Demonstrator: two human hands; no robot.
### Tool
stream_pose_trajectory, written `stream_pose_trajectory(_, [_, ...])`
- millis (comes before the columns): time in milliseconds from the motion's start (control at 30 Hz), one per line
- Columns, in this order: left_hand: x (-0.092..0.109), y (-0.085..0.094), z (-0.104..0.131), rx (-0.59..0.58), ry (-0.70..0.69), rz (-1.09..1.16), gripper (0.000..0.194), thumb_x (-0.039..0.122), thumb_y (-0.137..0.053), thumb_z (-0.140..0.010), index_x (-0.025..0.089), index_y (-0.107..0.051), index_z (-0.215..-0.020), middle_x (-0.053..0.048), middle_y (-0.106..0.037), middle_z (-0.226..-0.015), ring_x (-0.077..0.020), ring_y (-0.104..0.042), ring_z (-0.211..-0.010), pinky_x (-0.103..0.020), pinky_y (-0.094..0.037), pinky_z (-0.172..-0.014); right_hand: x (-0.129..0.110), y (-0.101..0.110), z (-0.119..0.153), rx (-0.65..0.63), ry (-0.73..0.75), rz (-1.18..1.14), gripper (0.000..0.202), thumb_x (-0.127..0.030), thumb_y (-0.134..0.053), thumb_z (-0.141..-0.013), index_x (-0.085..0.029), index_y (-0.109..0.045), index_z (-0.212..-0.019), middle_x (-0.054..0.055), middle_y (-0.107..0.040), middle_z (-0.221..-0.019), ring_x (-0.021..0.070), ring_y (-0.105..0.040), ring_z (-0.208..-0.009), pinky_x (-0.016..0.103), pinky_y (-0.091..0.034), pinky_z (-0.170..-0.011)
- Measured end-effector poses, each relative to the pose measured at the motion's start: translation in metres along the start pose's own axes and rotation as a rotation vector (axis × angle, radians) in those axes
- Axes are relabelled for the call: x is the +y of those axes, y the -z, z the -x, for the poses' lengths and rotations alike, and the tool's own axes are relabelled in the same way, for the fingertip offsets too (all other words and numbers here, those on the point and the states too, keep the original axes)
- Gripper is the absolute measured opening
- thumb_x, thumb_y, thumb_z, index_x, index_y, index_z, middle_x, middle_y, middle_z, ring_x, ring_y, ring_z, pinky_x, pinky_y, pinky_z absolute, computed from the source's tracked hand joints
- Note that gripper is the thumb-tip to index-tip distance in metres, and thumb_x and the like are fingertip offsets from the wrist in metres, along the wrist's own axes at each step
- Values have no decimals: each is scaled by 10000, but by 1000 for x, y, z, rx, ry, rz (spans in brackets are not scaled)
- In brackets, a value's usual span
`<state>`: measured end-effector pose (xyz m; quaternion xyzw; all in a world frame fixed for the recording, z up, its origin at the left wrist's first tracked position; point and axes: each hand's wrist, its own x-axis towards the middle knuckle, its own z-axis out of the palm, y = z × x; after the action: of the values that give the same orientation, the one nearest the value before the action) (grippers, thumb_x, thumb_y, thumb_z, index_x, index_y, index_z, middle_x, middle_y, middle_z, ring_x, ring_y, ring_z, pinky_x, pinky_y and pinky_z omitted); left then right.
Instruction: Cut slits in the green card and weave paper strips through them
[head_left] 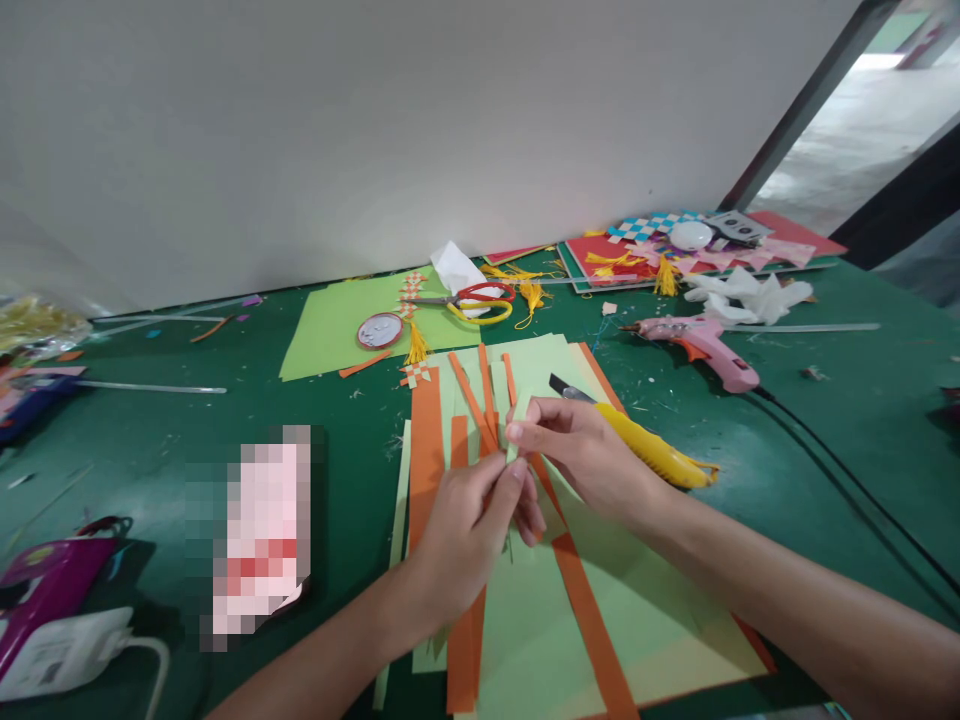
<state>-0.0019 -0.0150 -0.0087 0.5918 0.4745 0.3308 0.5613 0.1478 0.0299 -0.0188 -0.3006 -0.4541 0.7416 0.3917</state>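
Over a stack of pale green paper sheets (660,620), both hands pinch one narrow pale green paper strip (513,452). My left hand (480,515) grips its lower part between thumb and fingers. Higher up, the thumb and forefinger of my right hand (574,445) close on the same strip. Several orange paper strips (589,620) lie on the sheets under and around the hands. A craft knife with a yellow handle (660,450) rests just beyond my right hand, blade out. The fingers partly hide the strip's lower end.
Red-and-yellow scissors (480,300) and a small round tin (380,330) lie on a green sheet (322,325) behind. A pink glue gun (701,345) with its cord is at right. Left are a blurred-out pink object (262,540), a magenta tool (56,580) and a white adapter (64,655).
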Motion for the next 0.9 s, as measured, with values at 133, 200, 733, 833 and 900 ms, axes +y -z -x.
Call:
stream_pose_trajectory(133, [0,0,0,-10,12,5,412,356,-370,-1016,174,-553,-694,-16,-650,-627,-124,-609,-562,-232,-487,-579,-2,-1,0,-9,-15,11,305,-400,-653,-872,-193,-533,-683,-52,-547,-499,118,-531,-378,282,-418,-493])
stream_pose_trajectory(200, [1,0,1,-4,10,14,413,346,-368,-1015,173,-551,-688,-17,-647,-620,-124,-607,-557,-236,-482,-581,-5,1,0,29,-27,51,301,-400,-673,-854,-190,-553,-676,-43,-552,-518,117,-538,-433,283,-418,-526])
stream_pose_trajectory(733, [-1,0,-1,12,33,39,398,344,-386,-1006,180,-554,-685,-5,-632,-600,-125,-599,-549,-237,-472,-580,-9,-4,0,32,-46,68,320,-433,-714,-802,-206,-550,-649,-34,-547,-525,133,-535,-458,297,-421,-513])
stream_pose_trajectory(833, [-2,0,-1,1,33,44,404,350,-380,-1011,181,-548,-685,-4,-639,-600,-121,-598,-549,-236,-466,-583,-6,-2,-1,50,-25,74,305,-396,-716,-807,-203,-549,-638,-37,-549,-533,120,-529,-468,287,-417,-528])
stream_pose_trajectory(900, [-2,0,0,-6,41,54,404,348,-374,-1015,180,-544,-689,-7,-645,-608,-121,-599,-554,-234,-466,-584,-4,0,-1,72,2,86,305,-372,-731,-800,-199,-550,-626,-37,-550,-554,108,-526,-497,275,-418,-552])
